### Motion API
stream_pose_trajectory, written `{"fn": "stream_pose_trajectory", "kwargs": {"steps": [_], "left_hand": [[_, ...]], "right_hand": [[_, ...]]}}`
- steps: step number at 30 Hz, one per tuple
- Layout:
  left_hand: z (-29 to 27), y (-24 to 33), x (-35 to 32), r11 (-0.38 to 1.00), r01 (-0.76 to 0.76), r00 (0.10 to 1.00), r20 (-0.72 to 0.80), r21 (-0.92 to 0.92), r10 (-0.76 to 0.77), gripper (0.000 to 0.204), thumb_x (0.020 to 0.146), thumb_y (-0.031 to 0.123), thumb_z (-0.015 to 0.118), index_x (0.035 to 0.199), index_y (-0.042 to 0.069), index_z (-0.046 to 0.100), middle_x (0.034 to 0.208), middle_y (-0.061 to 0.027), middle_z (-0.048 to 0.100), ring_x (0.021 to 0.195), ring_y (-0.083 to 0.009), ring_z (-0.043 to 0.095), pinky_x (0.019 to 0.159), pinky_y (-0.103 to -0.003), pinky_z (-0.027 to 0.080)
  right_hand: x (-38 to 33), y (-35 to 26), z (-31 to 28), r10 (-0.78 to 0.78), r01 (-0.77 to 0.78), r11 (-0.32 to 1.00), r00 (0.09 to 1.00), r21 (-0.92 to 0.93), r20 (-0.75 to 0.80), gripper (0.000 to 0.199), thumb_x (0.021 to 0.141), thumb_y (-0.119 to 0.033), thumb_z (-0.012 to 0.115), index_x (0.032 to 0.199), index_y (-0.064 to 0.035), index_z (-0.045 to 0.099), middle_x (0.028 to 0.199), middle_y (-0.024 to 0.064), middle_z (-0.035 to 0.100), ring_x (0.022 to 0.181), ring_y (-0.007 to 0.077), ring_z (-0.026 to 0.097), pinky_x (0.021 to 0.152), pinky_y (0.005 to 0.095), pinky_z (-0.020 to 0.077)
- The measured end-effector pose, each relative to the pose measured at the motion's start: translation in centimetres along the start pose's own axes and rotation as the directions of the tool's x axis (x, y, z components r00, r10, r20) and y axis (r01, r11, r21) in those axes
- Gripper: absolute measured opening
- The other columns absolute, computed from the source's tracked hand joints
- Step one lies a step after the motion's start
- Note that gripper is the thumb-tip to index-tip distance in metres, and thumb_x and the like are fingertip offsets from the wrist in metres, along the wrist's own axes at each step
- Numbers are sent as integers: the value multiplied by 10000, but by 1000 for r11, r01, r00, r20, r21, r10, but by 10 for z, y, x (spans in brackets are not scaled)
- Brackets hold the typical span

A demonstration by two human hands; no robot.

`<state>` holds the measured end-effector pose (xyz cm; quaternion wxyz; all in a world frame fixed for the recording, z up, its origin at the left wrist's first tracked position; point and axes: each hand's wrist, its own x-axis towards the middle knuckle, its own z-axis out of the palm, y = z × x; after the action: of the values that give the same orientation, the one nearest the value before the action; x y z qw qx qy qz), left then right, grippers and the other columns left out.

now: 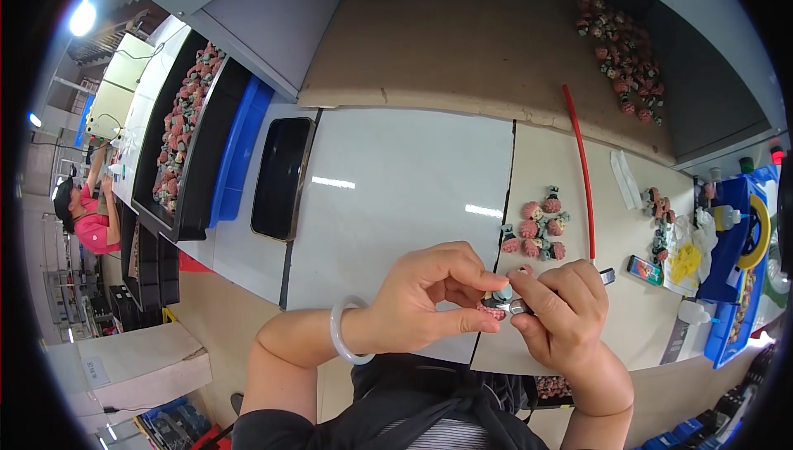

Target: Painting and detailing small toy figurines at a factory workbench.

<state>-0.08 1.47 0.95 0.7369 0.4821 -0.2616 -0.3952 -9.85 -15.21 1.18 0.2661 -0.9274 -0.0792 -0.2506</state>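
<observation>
Both hands meet over the table's near edge. My left hand (434, 297), with a pale bangle at the wrist, pinches a small pink and grey-green figurine (493, 312) between thumb and fingers. My right hand (566, 309) is closed round a slim tool with a shiny metal tip (518, 307), which touches or nearly touches the figurine. Its exact kind is hidden by the fingers; a dark, silver-edged end (608, 276) sticks out past the knuckles. Just beyond the hands lies a loose cluster of similar figurines (533, 229).
A dark phone (282, 177) lies at the left, beside a black tray (192, 217) of figurines. A red rod (581, 169) lies right of the cluster. More figurines (621, 57) fill the shelf's far right. Blue bins (727, 318) and white bottles (695, 312) stand right.
</observation>
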Motion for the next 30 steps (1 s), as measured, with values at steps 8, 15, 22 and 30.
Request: {"fn": "stream_pose_trajectory", "kwargs": {"steps": [8, 15, 22, 30], "left_hand": [[1, 0, 0, 1000, 8, 1000, -10, -1, -8, 383, 618, -80, 726, 966, 25, 604, 869, -61, 537, 781, -107, 551, 679, -226, 490], [0, 0, 1, 1000, 2, 1000, -4, 9, -2, 379, 621, -81, 723, 967, 19, 603, 868, -67, 538, 780, -113, 555, 675, -229, 498], [0, 0, 1, 999, 12, 1000, -20, 35, -11, 364, 627, -83, 718, 959, 10, 601, 862, -71, 532, 772, -115, 558, 678, -223, 506], [-1, -4, 0, 999, 0, 999, -37, 54, 2, 356, 634, -84, 713, 956, 10, 594, 856, -71, 530, 761, -114, 557, 666, -222, 507]], "right_hand": [[0, 1, 1, 14, -14, 999, 1000, 38, 20, 310, 776, -321, 575, 882, -33, 620, 614, 30, 489, 568, 195, 442, 521, 308, 357], [1, 1, -2, 27, -30, 999, 998, 45, 58, 291, 772, -306, 580, 869, -34, 619, 612, 30, 497, 567, 195, 452, 519, 311, 364], [1, 1, 0, 57, -59, 998, 996, 36, 62, 270, 734, -274, 615, 871, -41, 624, 625, 32, 492, 579, 198, 448, 524, 311, 363], [-1, 1, 6, 78, -78, 997, 997, 9, -2, 263, 658, -292, 664, 849, -112, 642, 652, 10, 460, 583, 178, 432, 499, 293, 319]]}}
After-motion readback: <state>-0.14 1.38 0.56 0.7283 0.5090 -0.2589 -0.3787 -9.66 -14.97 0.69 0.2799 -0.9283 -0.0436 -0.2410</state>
